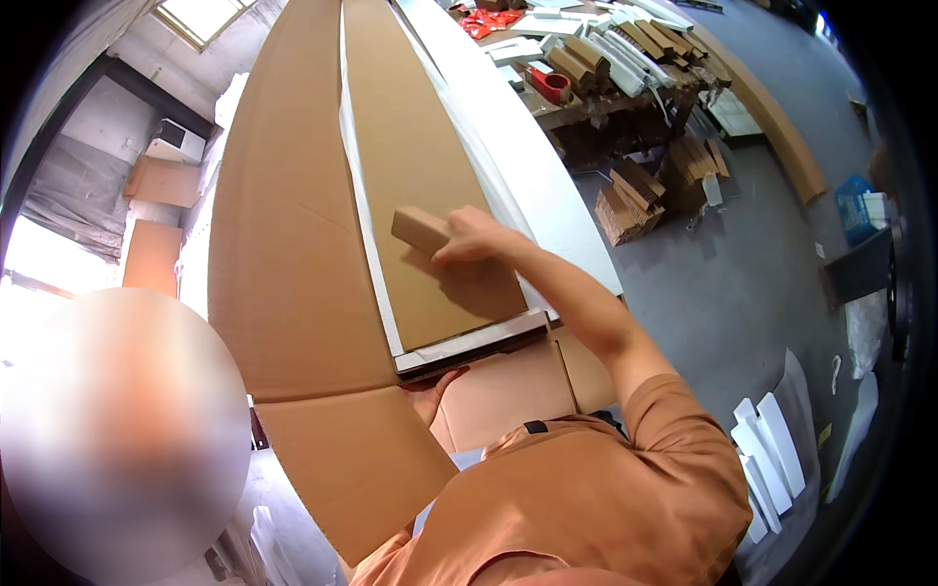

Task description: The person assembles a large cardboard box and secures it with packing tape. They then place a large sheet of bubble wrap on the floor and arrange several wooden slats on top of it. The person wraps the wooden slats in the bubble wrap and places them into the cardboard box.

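Grasping a block [414, 230] in the right hand [474, 237], over the panel [420, 127], toward its near edge; cannot tell whether touching it. With the left hand [427, 398] just below the panel's near edge, by its left corner; partly hidden, so cannot tell whether gripping. Lined along the panel's left edge with a white strip [382, 293].

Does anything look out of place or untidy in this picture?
Yes, mildly: the cardboard pieces beside the cluttered table are on the floor in uneven stacks, some tilted. I see no spill or clear damage.
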The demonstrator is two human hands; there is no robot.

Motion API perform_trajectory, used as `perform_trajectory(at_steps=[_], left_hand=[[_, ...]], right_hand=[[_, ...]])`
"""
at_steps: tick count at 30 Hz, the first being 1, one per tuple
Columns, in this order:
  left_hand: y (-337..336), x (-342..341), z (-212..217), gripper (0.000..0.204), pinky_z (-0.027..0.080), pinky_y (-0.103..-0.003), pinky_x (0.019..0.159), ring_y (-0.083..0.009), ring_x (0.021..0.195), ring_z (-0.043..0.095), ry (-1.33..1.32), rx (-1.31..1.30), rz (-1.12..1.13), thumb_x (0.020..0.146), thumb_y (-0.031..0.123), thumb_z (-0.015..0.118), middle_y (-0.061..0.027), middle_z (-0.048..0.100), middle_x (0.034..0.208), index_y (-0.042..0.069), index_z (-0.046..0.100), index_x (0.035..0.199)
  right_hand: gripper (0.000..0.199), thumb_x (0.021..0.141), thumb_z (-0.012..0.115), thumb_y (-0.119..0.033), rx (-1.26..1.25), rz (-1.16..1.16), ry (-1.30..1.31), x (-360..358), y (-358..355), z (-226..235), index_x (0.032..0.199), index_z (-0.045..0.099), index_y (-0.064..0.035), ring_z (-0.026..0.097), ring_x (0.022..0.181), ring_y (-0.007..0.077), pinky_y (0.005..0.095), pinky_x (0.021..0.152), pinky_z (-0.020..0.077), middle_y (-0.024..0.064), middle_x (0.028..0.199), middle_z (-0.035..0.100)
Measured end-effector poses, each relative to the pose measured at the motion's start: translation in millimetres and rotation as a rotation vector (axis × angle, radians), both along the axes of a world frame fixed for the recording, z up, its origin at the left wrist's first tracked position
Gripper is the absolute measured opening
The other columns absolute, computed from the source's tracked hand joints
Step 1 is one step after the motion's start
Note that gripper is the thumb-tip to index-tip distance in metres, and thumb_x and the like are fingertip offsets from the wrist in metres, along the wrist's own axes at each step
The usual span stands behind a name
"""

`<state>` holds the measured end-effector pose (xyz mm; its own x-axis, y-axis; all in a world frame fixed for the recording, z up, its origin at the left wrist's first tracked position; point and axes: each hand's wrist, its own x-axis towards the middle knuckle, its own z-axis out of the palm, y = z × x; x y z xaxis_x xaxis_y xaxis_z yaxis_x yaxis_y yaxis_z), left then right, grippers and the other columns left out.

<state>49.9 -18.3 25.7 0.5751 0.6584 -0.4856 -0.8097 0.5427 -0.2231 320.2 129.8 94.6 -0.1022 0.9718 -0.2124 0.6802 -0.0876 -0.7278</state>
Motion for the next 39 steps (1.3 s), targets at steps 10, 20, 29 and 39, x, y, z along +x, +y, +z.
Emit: perform_trajectory(at_steps=[10,20,29,39], left_hand=[[5.9,-18.7,-34.5,0.069,0.024,-0.064,0.107,-0.0518,0.134,0.007,0.111,-0.112,-0.002,0.096,0.044,0.033,-0.0286,0.006,0.148,0.000,0.009,0.144],[10.1,-4.6,-16.1,0.067,0.026,-0.060,0.108,-0.0489,0.136,0.000,0.036,-0.023,-0.103,0.097,0.039,0.037,-0.0246,0.001,0.150,0.002,0.006,0.145],[10.8,-8.5,-24.2,0.071,0.032,-0.053,0.108,-0.0422,0.138,0.002,0.243,0.073,-0.177,0.097,0.040,0.036,-0.0277,-0.003,0.148,-0.004,0.004,0.143],[7.1,-2.4,-14.1,0.067,0.033,-0.052,0.108,-0.0442,0.138,0.003,0.226,0.081,-0.172,0.098,0.036,0.037,-0.0279,0.001,0.148,-0.005,0.007,0.142]], right_hand=[[0.044,0.075,0.068,-0.035,-0.049,-0.828,0.836,176.3,-143.3,-145.3,0.095,0.062,0.0035,0.061,0.075,0.0143,0.0263,0.065,0.0475,0.0088,0.088,0.064],[0.047,0.073,0.070,-0.032,-0.055,-0.867,0.865,147.3,-159.9,-128.3,0.105,0.055,-0.0001,0.061,0.079,0.0164,0.0279,0.063,0.0498,0.0080,0.087,0.061],[0.041,0.080,0.064,-0.025,-0.153,-0.347,1.389,109.3,-146.8,-90.1,0.111,0.050,-0.0016,0.059,0.089,0.0122,0.0282,0.075,0.0520,0.0056,0.099,0.058],[0.059,0.061,0.072,-0.006,-0.293,0.012,0.934,113.8,-174.2,-128.8,0.115,0.050,-0.0068,0.047,0.115,0.0159,0.0295,0.101,0.0339,0.0078,0.126,0.052]])
